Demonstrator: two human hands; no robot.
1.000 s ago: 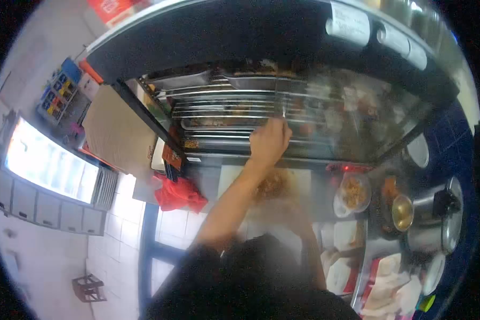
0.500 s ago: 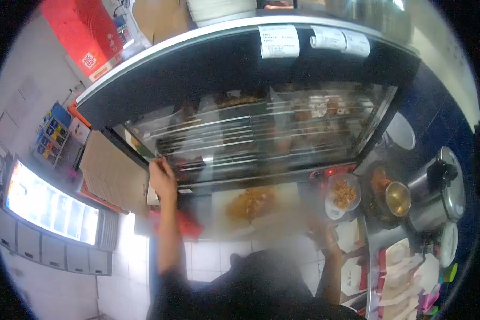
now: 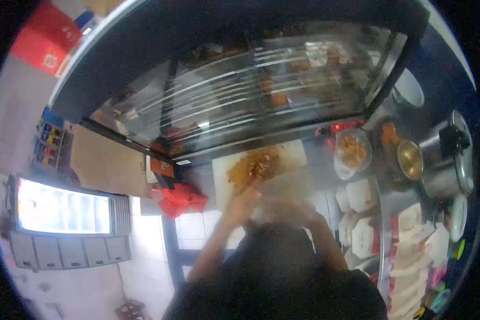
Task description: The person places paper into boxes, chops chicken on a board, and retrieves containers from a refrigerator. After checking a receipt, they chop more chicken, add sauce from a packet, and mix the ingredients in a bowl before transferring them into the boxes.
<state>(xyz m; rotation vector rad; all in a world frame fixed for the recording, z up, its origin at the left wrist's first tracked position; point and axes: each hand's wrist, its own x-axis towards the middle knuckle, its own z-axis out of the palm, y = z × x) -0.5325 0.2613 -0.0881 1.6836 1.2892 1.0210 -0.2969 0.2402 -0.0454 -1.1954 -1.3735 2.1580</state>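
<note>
A white cutting board [image 3: 222, 169] lies on the steel counter below the glass display case, with a heap of chopped brownish food [image 3: 258, 164] on it. My left hand [image 3: 244, 206] is at the board's near edge, fingers pointing toward the heap and smeared by motion. Close by on the right, my right hand [image 3: 300, 210] is low over the near edge, strongly blurred. A greyish blurred patch spreads over the board between the hands, and I cannot tell whether the right hand holds something there.
A glass display case [image 3: 213, 101] with wire racks spans the back. Red plastic bag [image 3: 181, 200] lies left of the board. To the right are a clear tub of food [image 3: 353, 151], a brass-coloured ladle bowl [image 3: 410, 159], a steel pot [image 3: 437, 160] and several open paper boxes [image 3: 408, 266].
My left hand has come down from the display case's lower left corner to the board. My right hand has moved left toward it. The view has shifted and tilted.
</note>
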